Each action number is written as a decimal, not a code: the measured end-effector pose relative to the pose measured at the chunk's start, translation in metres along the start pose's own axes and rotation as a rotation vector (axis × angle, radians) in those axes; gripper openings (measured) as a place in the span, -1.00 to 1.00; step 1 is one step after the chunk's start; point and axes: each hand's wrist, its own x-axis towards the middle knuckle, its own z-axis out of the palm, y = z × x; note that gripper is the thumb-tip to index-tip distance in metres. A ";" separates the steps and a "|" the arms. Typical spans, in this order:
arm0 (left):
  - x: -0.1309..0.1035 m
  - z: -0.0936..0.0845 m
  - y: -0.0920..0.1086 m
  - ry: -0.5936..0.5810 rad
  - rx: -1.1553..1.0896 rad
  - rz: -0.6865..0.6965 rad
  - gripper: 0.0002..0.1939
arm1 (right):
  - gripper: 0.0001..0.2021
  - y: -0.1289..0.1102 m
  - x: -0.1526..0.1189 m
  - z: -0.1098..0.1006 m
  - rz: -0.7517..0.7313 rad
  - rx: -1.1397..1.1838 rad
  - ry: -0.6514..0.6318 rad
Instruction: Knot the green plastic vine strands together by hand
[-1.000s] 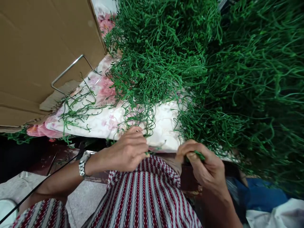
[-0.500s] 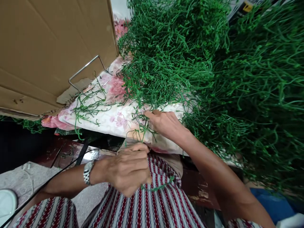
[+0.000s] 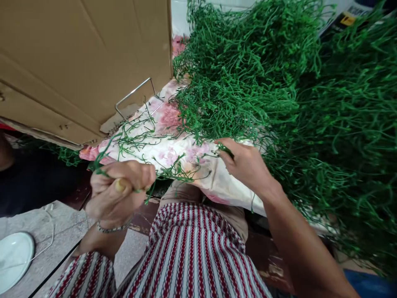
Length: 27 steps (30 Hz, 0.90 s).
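Note:
My left hand (image 3: 119,191) is closed around a thin green plastic stem (image 3: 169,174) and is raised at the lower left, with the stem's branches trailing toward the floral cloth (image 3: 164,153). My right hand (image 3: 245,163) reaches over the cloth and pinches another green stem at the edge of the big heap of green stems (image 3: 279,91). A few loose stems (image 3: 133,134) lie spread on the cloth near the cardboard box.
A large cardboard box (image 3: 80,62) stands at the upper left with a bent metal wire frame (image 3: 136,97) leaning beside it. A white plate (image 3: 14,258) sits on the floor at the lower left. My red-and-white striped garment (image 3: 192,256) fills the foreground.
My left hand has lifted up and to the left with a stem in it. My right hand has moved from my lap out to the heap's edge and taken hold of a stem.

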 end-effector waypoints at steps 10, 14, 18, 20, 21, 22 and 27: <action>0.030 0.019 0.000 0.054 0.014 -0.106 -0.74 | -0.81 -0.055 -0.033 0.026 -0.306 0.195 0.123; 0.042 0.017 0.000 0.102 0.050 -0.095 -0.72 | -0.82 -0.050 -0.029 0.028 -0.281 0.293 0.201; 0.061 0.016 -0.002 0.052 0.087 -0.130 -0.80 | -0.90 -0.043 -0.027 -0.014 -0.205 0.422 0.171; 0.069 0.015 -0.008 -0.020 0.102 -0.224 -0.74 | -0.83 -0.038 -0.028 -0.032 -0.151 0.405 0.130; 0.072 0.014 -0.011 -0.054 0.109 -0.288 -0.70 | -0.79 -0.035 -0.028 -0.038 -0.131 0.391 0.115; 0.075 0.012 -0.016 -0.080 0.116 -0.350 -0.66 | -0.78 -0.030 -0.030 -0.042 -0.116 0.381 0.108; 0.072 0.008 -0.030 0.007 0.261 -0.292 -0.66 | -0.79 -0.005 -0.042 -0.047 -0.050 0.347 0.115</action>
